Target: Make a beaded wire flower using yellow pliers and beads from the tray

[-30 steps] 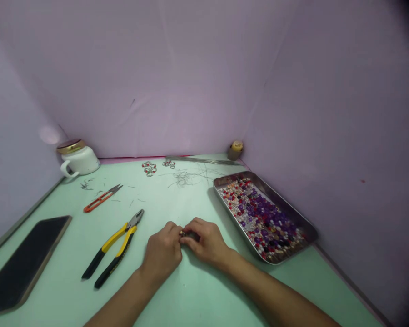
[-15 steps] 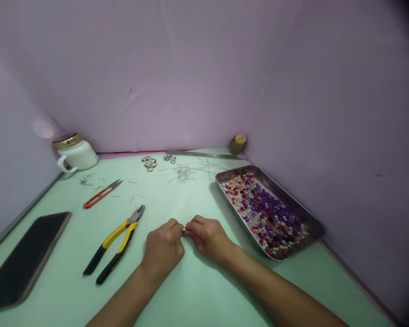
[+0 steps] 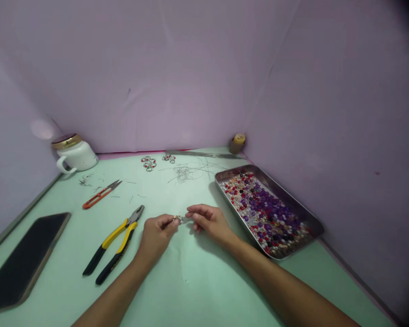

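Observation:
Between thumb and forefinger, my left hand (image 3: 157, 234) pinches a small beaded wire piece (image 3: 177, 218) with gold and pale beads. My right hand (image 3: 210, 223) is just to its right, apart from the piece, fingers loosely spread and holding nothing I can see. Left of my hands lie combination pliers (image 3: 117, 243) with yellow and black handles, their jaws pointing away from me. Right of my right hand stands a metal tray (image 3: 240, 217) of loose beads (image 3: 266, 204), mostly purple, red, white and gold.
Orange thread snips (image 3: 100, 195) and wire scraps lie at left, near a white lidded mug (image 3: 78, 156). A dark phone (image 3: 27, 259) rests at the left edge. Finished-looking beaded rings (image 3: 149, 163), tangled wire (image 3: 184, 172), straight wires (image 3: 207, 155) and a small brown container (image 3: 237, 143) line the back.
My hands have come apart. The right hand has let go and spread its fingers, while the left has turned, bringing the beaded piece into view.

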A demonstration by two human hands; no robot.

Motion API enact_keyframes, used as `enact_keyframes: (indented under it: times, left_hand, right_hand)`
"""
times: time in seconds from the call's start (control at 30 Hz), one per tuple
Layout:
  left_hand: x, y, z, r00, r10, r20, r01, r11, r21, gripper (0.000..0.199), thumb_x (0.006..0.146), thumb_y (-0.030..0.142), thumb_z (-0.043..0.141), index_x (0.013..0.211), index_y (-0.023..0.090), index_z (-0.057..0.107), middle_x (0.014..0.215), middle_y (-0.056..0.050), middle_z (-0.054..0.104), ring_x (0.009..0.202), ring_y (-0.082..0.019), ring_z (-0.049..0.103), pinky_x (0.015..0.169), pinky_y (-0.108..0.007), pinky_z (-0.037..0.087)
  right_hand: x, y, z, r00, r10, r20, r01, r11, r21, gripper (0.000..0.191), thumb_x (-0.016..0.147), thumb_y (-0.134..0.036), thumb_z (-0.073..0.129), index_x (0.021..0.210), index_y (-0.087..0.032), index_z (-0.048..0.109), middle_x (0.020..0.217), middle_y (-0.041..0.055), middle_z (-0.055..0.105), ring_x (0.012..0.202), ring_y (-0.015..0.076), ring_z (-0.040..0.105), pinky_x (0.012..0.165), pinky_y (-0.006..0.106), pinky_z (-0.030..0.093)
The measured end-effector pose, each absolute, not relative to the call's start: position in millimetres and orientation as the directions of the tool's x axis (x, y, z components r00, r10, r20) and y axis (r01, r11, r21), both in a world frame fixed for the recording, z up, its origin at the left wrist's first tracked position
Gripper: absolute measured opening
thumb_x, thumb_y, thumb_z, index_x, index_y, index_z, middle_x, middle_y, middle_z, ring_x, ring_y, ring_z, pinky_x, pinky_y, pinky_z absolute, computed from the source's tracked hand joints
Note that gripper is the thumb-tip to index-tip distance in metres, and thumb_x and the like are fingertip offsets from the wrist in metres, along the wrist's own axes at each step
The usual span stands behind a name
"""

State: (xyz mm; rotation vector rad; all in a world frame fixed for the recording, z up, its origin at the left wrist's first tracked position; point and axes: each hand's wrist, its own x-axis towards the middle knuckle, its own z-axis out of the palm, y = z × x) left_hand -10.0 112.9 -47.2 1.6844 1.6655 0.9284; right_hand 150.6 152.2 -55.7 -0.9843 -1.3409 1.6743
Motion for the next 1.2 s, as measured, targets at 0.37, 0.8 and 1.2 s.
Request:
enact_keyframes:
  times: [0.37,0.8,1.2]
  left_hand:
    - [-7,110,-48,-0.008,0.999,0.050,0.613,-0.034,0.789,0.033,0.078,0.037,0.044,0.057,0.015,0.058,0.052,0.003,0.048,0.052,-0.011,0.042,0.050,-0.021,0.031]
    - [-7,106,-45,-0.018,0.995,0.094,0.708,-0.054,0.704,0.022,0.075,0.020,0.043,0.069,0.023,0.064,0.067,0.001,0.065,0.063,-0.014,0.056,0.056,-0.022,0.032]
    - [-16,109,-48,0.048,0.998,0.027,0.697,-0.053,0.715,0.024,0.071,0.023,0.045,0.075,0.024,0.068,0.077,-0.001,0.069,0.070,-0.018,0.061,0.060,-0.025,0.041]
  right_hand:
    - [140,144,-54,-0.445,0.886,-0.127,-0.155,-0.216,-0.964,0.027,0.059,-0.026,0.070,0.082,-0.013,0.063,0.061,-0.0017,0.057,0.041,0.0044,0.046,0.040,0.019,0.039]
    - [141,149,-30,-0.312,0.946,-0.089,-0.012,-0.097,-0.995,0.027,0.058,-0.031,0.071,0.079,-0.014,0.063,0.060,0.0002,0.056,0.050,0.0095,0.049,0.047,0.022,0.042]
    - [16,285,-10,-0.625,0.767,0.144,0.711,0.636,-0.300,0.022,0.072,-0.018,0.053,0.092,-0.022,0.062,0.085,0.0010,0.066,0.076,0.0143,0.058,0.067,0.023,0.039]
